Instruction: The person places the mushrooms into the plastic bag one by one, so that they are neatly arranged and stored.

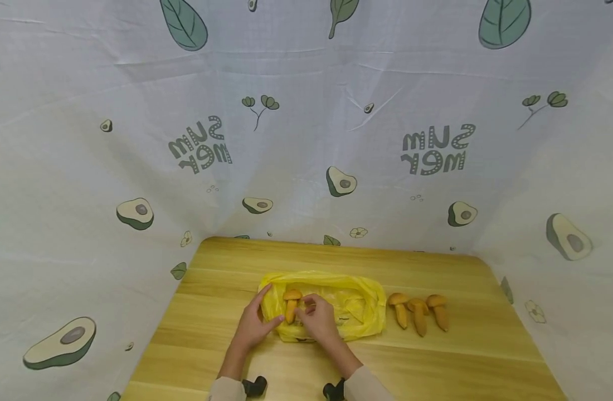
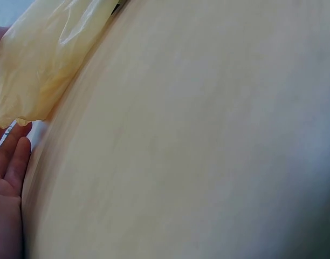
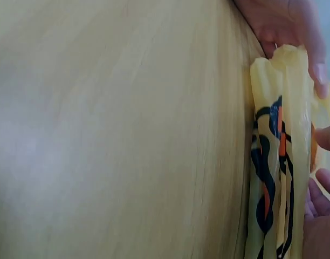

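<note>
A yellow plastic bag lies spread on the wooden table with its mouth held wide. One orange-brown mushroom rests inside its left end, cap toward the back. My left hand frames that end of the bag, fingers stretched along the outside and thumb over the front rim near the stem. In the left wrist view, the fingers lie beside the plastic. My right hand reaches into the bag with bent fingers, its fingertips at the mushroom's right side. The right wrist view shows thumb and finger apart, with orange between them.
Three more mushrooms lie in a row on the table to the right of the bag. A white cloth printed with avocados and leaves hangs behind the table and along both sides.
</note>
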A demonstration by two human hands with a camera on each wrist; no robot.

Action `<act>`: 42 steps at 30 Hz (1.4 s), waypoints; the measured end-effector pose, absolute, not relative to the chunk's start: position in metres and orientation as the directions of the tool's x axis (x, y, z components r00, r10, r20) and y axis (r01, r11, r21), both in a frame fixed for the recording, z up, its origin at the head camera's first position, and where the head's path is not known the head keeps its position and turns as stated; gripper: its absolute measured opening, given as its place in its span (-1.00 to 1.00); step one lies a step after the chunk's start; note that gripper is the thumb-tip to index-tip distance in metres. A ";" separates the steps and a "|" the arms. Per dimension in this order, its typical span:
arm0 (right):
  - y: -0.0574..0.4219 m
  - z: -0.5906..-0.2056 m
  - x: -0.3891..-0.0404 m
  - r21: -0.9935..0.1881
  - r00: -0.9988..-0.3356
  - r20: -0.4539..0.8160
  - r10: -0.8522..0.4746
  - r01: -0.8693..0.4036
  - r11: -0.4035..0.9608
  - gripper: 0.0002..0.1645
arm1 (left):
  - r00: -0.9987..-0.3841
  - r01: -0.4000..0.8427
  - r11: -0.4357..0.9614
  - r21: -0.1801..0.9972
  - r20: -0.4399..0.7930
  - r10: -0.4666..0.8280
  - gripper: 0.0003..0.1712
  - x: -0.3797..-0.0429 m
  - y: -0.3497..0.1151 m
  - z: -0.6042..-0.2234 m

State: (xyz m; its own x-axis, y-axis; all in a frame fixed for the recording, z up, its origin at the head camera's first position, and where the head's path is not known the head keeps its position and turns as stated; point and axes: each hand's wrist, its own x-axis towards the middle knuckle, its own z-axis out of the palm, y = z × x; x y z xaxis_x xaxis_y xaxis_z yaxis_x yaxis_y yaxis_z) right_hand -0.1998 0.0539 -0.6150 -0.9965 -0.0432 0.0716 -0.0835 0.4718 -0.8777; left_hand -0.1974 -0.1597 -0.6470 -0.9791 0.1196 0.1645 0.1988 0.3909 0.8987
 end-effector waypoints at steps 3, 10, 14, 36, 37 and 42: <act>0.060 -0.612 -0.199 -0.879 -0.996 0.063 -0.059 -0.083 0.469 -0.61 | -0.977 0.207 0.380 0.902 0.171 0.127 0.03 -0.197 -0.161 -0.646; 0.076 -0.607 -0.195 -0.891 -0.996 0.054 -0.068 -0.079 0.447 -0.59 | -0.973 0.223 0.376 0.899 0.181 0.145 0.03 -0.197 -0.161 -0.647; 0.086 -0.604 -0.193 -0.888 -0.996 0.058 -0.068 -0.083 0.453 -0.56 | -0.972 0.227 0.385 0.895 0.185 0.142 0.03 -0.197 -0.160 -0.649; 0.146 -0.584 -0.182 -0.850 -0.995 0.094 -0.024 -0.092 0.519 -0.54 | -0.978 0.202 0.386 0.900 0.167 0.123 0.04 -0.194 -0.159 -0.646; 0.149 -0.583 -0.182 -0.848 -0.994 0.102 -0.022 -0.099 0.521 -0.54 | -0.978 0.205 0.386 0.899 0.169 0.124 0.04 -0.194 -0.159 -0.646; 0.166 -0.583 -0.183 -0.843 -0.994 0.113 -0.009 -0.100 0.528 -0.54 | -0.977 0.208 0.378 0.902 0.174 0.123 0.04 -0.193 -0.159 -0.646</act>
